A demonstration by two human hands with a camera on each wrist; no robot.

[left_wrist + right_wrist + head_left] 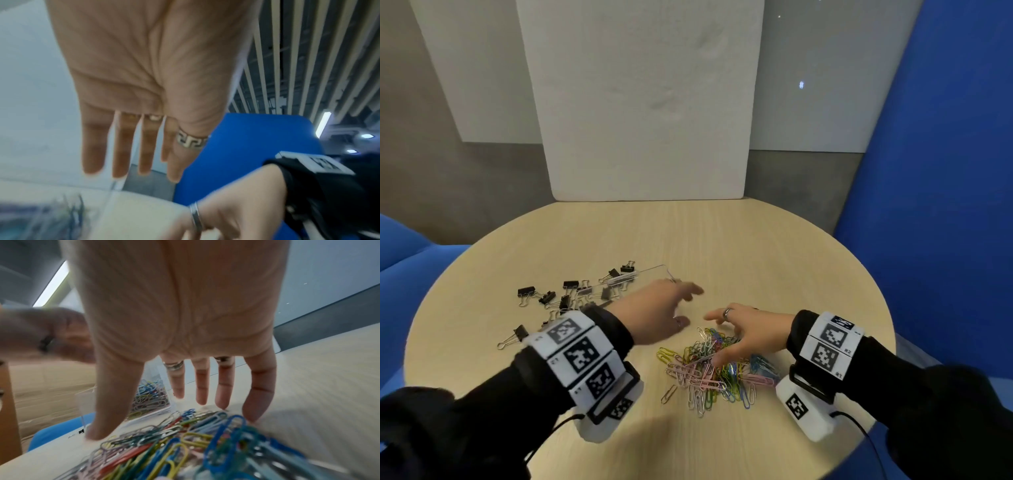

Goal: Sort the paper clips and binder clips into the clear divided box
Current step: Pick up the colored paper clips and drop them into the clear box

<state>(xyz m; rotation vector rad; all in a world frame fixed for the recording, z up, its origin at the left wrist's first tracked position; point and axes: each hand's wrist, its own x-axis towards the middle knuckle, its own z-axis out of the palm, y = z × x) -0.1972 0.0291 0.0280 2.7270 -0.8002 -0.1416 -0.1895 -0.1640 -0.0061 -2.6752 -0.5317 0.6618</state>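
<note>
Nearest the camera, the paper clips (pixel 714 368) lie in 1 loose coloured heap on the counter (pixel 756 260). Each clip is light, thin and springy, with a slick coating, and they hook into one another, so a pinch at the heap's edge will likely lift a tangled bunch rather than 1. A flat scoop under the heap or a rake with spread fingers should move more at once.

Over the far side of that heap hovers the right hand (pixel 744 334), palm down, fingers straight and spread; the wrist view shows its fingertips (pixel 256 412) close to the clips, but whether they touch is unclear. It holds nothing.

Left of the heap, the left hand (pixel 654 313) reaches out flat, fingers straight and slightly apart, empty too, above the near edge of the box (pixel 640 275). Blur hides any contact.

Beyond the heap and to its left sits that clear box, hard to make out; its walls look thin and stiff, so it may slide if pushed. The right wrist view shows some clips already in 1 compartment.

Further left of the heap, the binder clips (pixel 566 296) are scattered: black, heavier, rigid, best taken by the body or wire handles.
</note>
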